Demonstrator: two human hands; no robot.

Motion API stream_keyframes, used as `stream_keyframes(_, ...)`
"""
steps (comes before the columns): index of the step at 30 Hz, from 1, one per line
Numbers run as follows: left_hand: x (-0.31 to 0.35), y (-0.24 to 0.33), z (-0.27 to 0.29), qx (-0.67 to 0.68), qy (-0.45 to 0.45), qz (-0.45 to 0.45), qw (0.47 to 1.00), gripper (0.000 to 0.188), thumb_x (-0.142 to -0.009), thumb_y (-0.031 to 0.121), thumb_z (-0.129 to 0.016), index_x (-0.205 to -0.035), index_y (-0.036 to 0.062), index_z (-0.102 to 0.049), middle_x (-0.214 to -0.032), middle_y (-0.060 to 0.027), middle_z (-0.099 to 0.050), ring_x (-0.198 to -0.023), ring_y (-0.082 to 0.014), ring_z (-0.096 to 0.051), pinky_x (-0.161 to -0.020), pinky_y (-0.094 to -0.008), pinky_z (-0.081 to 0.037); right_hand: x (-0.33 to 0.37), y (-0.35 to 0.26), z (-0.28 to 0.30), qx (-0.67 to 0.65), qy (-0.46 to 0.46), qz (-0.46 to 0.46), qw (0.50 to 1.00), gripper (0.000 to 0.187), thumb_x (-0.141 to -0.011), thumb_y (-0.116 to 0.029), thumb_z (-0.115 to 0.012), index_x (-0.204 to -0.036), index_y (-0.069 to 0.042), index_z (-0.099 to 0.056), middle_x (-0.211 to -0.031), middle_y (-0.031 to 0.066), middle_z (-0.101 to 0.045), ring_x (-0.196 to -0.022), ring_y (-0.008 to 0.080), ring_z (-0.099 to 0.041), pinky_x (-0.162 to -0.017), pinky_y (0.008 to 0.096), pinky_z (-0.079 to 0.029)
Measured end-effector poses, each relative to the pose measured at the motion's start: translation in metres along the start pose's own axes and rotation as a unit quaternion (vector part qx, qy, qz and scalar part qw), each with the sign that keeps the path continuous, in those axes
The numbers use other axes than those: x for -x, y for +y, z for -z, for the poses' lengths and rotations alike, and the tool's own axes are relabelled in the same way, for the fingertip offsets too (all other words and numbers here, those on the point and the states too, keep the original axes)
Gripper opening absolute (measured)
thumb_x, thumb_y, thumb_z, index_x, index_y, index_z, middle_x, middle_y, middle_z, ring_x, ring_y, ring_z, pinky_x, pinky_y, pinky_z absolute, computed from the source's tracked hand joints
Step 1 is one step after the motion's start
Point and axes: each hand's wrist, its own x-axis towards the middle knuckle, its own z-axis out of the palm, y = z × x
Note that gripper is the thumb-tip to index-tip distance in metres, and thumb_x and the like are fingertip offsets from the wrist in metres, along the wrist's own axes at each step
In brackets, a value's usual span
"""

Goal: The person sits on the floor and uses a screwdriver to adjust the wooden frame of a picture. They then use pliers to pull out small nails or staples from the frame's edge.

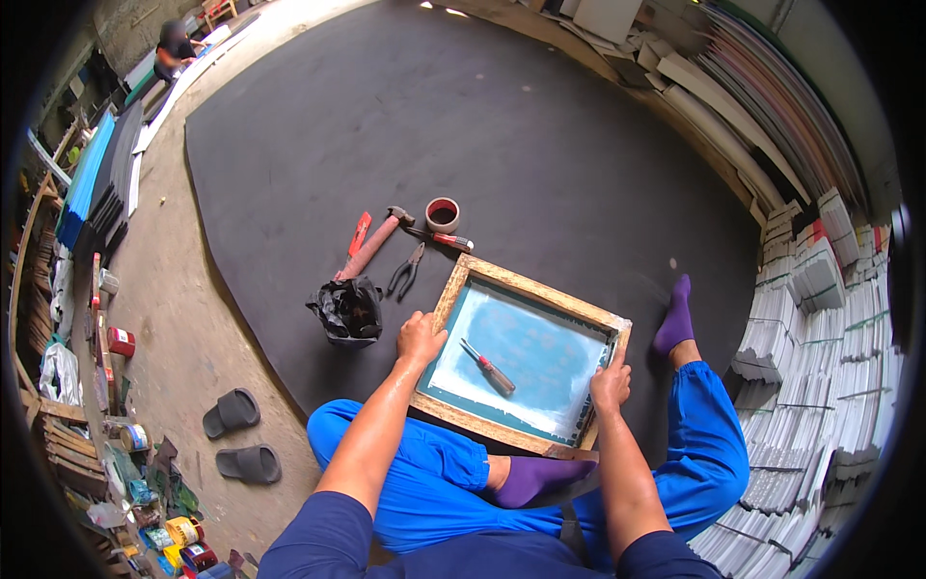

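- At the far left we see stacked blue and dark sheets (96, 179) along the wall, and nearer, small tins and jars (121, 343) scattered on the concrete floor (183, 318).
- A pair of grey slippers (241, 439) lies on the floor near our left knee.
- A black plastic bag (347, 309) sits crumpled on the big dark mat (463, 125), just left of the frame.
- Beyond the bag lie a hammer (374, 243) with a reddish handle, a red-handled cutter (359, 232) beside it, a pair of pliers (407, 272), a small round tin (442, 213) and a red-handled tool (451, 240) next to it.
- Our left hand (421, 338) rests on the left rail of the wooden screen frame (526, 283), fingers curled over the wood; the grip is closed on that rail.
- The frame lies tilted on the mat in front of our crossed legs, its near edge by our purple sock (535, 478); its mesh (540, 352) is teal with paler edges.
- A screwdriver (488, 367) with a red handle lies loose on the mesh, touched by neither hand.
- Our right hand (610, 384) clasps the frame's near right corner, the grip clenched on the wood.
- Our other foot (675, 318), in a purple sock, stretches out on the mat right of the frame.
- At the far right, bundled white stacks of paper (820, 318) rise in rows.
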Motion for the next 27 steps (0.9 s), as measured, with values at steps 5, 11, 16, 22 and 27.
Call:
stream_keyframes(5,0.012,-0.002,0.004,0.019,-0.001,0.058,0.998,0.038,-0.077,0.030,-0.081,-0.102,0.0016,-0.073,-0.104,-0.0185,-0.068,-0.100,-0.0417,-0.068,-0.089,-0.0508,-0.056,-0.017,0.003,-0.001,-0.032,0.026,0.090,0.995,0.061,-0.086,-0.004,-0.063,-0.146,-0.014,-0.057,-0.113,0.0189,-0.065,-0.107,0.0399,-0.067,-0.091,0.0505,-0.056)
stream_keyframes(11,0.040,0.000,-0.004,0.022,0.019,0.146,0.989,0.040,-0.074,0.031,-0.084,-0.100,0.0013,-0.077,-0.106,-0.0232,-0.071,-0.099,-0.0424,-0.070,-0.088,-0.0510,-0.057,-0.088,-0.039,0.003,-0.007,0.044,0.201,0.979,0.059,-0.084,-0.004,-0.064,-0.142,-0.015,-0.061,-0.115,0.0146,-0.067,-0.105,0.0381,-0.067,-0.090,0.0485,-0.057)
stream_keyframes(16,0.065,0.007,-0.019,0.097,0.050,0.184,0.977,0.038,-0.074,0.034,-0.086,-0.092,0.0006,-0.079,-0.087,-0.0236,-0.074,-0.085,-0.0434,-0.073,-0.078,-0.0515,-0.057,-0.142,-0.104,0.014,0.018,0.050,0.263,0.963,0.055,-0.087,-0.008,-0.065,-0.140,-0.024,-0.063,-0.119,0.0109,-0.068,-0.109,0.0339,-0.067,-0.091,0.0457,-0.058)
stream_keyframes(22,0.090,0.033,-0.015,0.102,0.005,0.222,0.970,0.042,-0.078,0.043,-0.084,-0.081,0.0014,-0.079,-0.079,-0.0231,-0.074,-0.077,-0.0438,-0.073,-0.073,-0.0514,-0.057,-0.175,-0.149,0.017,-0.040,-0.001,0.310,0.950,0.047,-0.090,-0.009,-0.064,-0.135,-0.022,-0.068,-0.133,0.0067,-0.065,-0.120,0.0322,-0.064,-0.100,0.0451,-0.055)
stream_keyframes(27,0.049,0.052,0.016,-0.014,-0.010,0.191,0.981,0.052,-0.080,0.057,-0.078,-0.081,0.0055,-0.081,-0.082,-0.0235,-0.075,-0.081,-0.0437,-0.074,-0.075,-0.0523,-0.058,-0.156,-0.105,-0.012,-0.118,0.065,0.276,0.952,0.047,-0.089,-0.017,-0.073,-0.135,-0.015,-0.068,-0.141,0.0147,-0.060,-0.134,0.0352,-0.054,-0.111,0.0454,-0.046)
